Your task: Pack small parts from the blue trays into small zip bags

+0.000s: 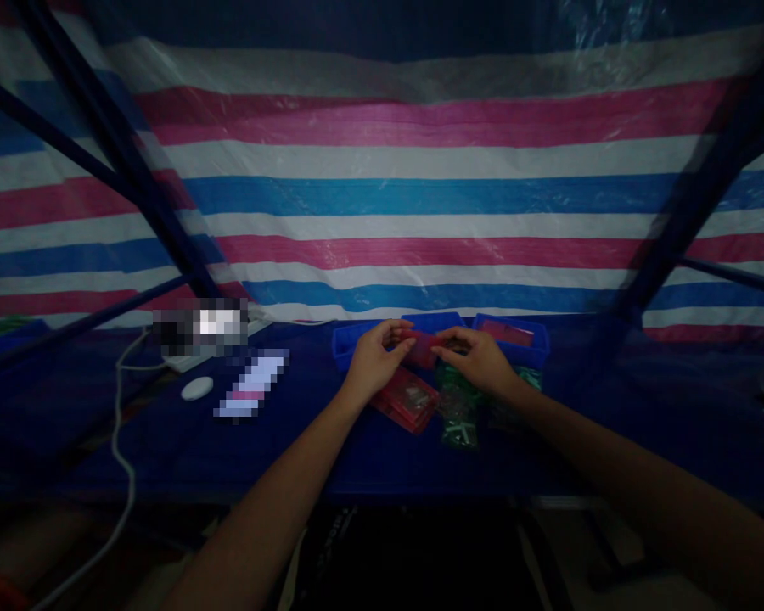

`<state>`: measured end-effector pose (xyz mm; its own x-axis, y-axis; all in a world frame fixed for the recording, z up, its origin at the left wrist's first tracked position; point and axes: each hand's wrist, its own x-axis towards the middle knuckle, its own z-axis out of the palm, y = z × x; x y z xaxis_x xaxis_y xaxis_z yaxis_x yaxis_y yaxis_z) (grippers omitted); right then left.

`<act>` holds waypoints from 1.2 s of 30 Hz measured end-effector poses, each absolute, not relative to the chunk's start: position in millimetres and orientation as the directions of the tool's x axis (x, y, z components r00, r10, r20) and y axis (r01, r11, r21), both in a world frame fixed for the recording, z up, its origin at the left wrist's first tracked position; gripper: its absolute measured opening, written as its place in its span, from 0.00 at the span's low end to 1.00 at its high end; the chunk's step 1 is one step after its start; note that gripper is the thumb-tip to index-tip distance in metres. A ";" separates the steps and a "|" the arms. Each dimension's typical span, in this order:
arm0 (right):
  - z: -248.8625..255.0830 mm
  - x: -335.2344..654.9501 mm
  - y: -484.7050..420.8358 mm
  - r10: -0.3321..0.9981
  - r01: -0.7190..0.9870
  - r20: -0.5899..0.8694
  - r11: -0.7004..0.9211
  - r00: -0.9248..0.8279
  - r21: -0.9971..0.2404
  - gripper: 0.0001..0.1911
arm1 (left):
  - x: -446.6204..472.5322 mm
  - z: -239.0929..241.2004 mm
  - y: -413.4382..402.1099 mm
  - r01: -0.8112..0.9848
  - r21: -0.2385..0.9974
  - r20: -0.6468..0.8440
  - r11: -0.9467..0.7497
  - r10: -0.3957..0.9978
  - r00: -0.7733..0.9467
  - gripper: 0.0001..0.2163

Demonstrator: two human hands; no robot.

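Between both hands, above the table, is a small flat red plastic packet [423,350]. My left hand [380,355] pinches its left side with thumb and fingers. From the right, my right hand [480,361] grips the other edge. Just below lies a stack of red flat packets [408,400] with a shiny, see-through top. Clear bags with green and pale pieces [459,416] rest beside the stack, partly under my right hand. The dim light hides what exactly is inside them.
Blue bins stand behind the hands: a left bin [344,346], a middle bin [431,320] and a right bin [540,343] holding a red sheet [506,332]. At left are a blurred-out phone [253,386], a white round object [197,389] and a white cable [122,450]. Blue frame posts flank the table.
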<state>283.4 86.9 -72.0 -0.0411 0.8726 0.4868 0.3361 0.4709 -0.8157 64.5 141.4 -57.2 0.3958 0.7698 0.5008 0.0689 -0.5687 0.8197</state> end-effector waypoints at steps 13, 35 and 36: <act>-59.4 275.5 74.7 0.896 0.026 0.440 0.441 -0.056 -0.897 0.18 | 74.6 -36.4 104.1 0.285 0.525 0.602 -0.802 0.586 0.542 0.20; -52.8 280.8 71.9 0.757 0.360 0.645 0.576 0.105 -0.734 0.29 | 67.8 -40.9 117.3 0.336 0.583 0.592 -0.739 0.671 0.447 0.11; -52.5 281.3 71.7 0.758 0.366 0.646 0.578 0.088 -0.729 0.27 | 68.2 -40.2 116.0 0.323 0.586 0.589 -0.743 0.665 0.460 0.11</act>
